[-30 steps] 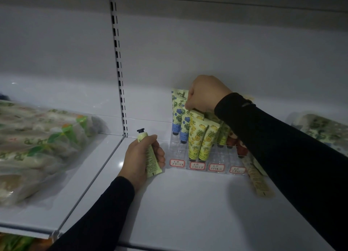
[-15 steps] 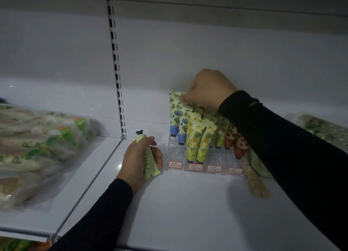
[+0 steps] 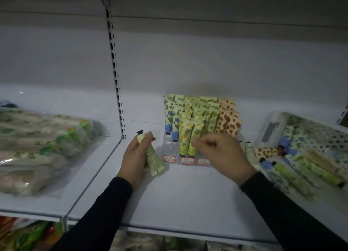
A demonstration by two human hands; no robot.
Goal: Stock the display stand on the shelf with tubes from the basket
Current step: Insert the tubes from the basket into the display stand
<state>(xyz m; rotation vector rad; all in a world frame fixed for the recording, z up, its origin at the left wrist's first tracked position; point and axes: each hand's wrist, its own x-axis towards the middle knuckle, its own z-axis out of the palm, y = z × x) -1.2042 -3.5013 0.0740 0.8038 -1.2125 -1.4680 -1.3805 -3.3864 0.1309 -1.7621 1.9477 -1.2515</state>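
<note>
Clear acrylic makes up the display stand [image 3: 170,147] we are stocking at the back of the white shelf [image 3: 188,194]. It holds upright tubes, caps down, in columns: blue-flower tubes [image 3: 170,118] at its nine o'clock side, pineapple tubes [image 3: 185,135] next, green ones [image 3: 211,117] after, and orange-spotted tubes [image 3: 228,118] at three o'clock. Red-edged labels [image 3: 187,160] line its front.

At three o'clock from the stand we see the perforated white basket [image 3: 320,130], with more tubes lying loose inside it.

Our left hand [image 3: 135,160] grips a pale green tube [image 3: 151,155] at nine o'clock of the stand, just beside it. Its long axis runs from eleven to five o'clock, black cap toward eleven, crimped end toward five.

Our right hand [image 3: 224,152] hovers before the stand's front, fingers loosely curled, holding nothing.

Bagged goods [image 3: 41,141] lie on the neighbouring shelf at nine o'clock.
</note>
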